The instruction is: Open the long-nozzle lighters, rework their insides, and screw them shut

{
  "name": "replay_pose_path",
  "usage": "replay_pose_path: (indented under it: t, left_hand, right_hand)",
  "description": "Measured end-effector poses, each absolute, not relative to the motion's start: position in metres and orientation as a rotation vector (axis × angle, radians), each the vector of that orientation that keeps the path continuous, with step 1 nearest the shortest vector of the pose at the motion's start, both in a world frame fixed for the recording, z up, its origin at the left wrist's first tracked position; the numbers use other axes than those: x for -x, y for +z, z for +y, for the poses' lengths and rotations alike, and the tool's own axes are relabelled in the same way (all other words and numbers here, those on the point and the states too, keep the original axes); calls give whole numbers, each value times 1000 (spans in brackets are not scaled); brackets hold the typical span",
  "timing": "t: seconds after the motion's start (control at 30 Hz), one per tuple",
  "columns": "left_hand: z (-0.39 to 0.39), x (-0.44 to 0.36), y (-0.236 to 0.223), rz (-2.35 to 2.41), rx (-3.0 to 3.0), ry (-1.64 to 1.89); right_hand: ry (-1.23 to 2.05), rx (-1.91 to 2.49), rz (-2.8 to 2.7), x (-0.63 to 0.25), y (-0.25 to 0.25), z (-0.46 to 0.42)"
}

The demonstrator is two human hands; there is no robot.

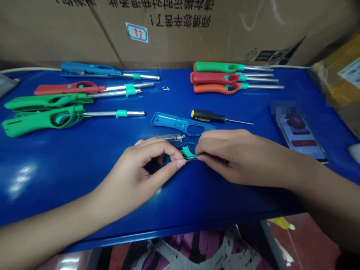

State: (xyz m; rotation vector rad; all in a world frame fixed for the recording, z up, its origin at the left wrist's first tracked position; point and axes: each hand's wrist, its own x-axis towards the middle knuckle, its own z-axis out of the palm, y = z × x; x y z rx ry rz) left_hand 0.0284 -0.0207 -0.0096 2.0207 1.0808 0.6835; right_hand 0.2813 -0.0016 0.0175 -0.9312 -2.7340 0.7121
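My left hand point(157, 159) and my right hand point(225, 155) meet near the table's middle, each with thumb and forefinger pinched. Between them is a small green trigger piece point(189, 151) with a thin pale strip along its lower edge. Both hands grip at its ends, above a blue lighter shell half point(187, 144) mostly covered by the fingers. Just behind lie a clear fuel tank point(170, 137) and another blue shell half point(180, 123) with its inner side up. A black and yellow screwdriver point(209, 116) rests behind my right hand.
Several long-necked lighters with loose parts lie at left, including a green lighter point(42, 120). At right are a red lighter point(215, 78) and others. Small screws point(165, 88) lie between. A phone point(302, 138) sits at right; a cardboard box point(168, 45) stands along the back.
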Motion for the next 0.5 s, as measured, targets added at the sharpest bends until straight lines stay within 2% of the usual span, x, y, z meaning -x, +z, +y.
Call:
replay_pose_path:
  t: [0.3, 0.5]
  left_hand:
    - [-21, -26, -9, 1030, -2015, 673]
    - [-21, -24, -13, 992, -2052, 686]
  right_hand:
    - [754, 895, -2714, -281, 19, -2]
    - [418, 833, -2868, -277, 7, -6]
